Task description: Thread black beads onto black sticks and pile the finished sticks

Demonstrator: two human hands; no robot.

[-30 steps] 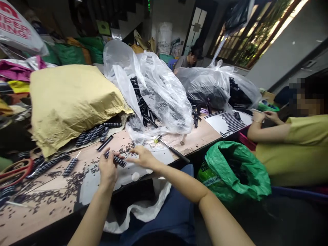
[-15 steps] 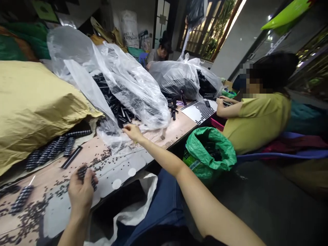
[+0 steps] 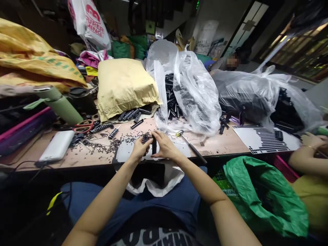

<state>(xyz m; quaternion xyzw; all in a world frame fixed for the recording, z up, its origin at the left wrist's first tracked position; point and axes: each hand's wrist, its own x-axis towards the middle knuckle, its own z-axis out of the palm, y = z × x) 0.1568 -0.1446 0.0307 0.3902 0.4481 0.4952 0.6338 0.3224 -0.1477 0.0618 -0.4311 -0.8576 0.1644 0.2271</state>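
— What did the hands have hold of?

— A black tube, standing nearly upright at the near edge of the counter. The right hand had its fingers closed round the tube from the right side. The left hand was just to the tube's left, fingers pinched shut on a short beaded black strip held against the tube's top.

— Which way did the tube's long axis run?

— Up and down, roughly along the line of sight toward the person, so the strip met it from the left at its upper end. Both hands touched it; the right had the firmer grip on the shaft, as far as I could judge.

— And around the tube?

— Under it lay a white sheet with loose black beads scattered to its left. A small hammer lay just right of the tube. Beyond the tube stood a clear bag of black tubes, with more beaded strips left of that, under a yellow-brown sack. Far left of the tube lay red scissors and a white power bank. Right of the tube, a perforated white board sat before another person's hand, and a green bag hung below the counter edge.
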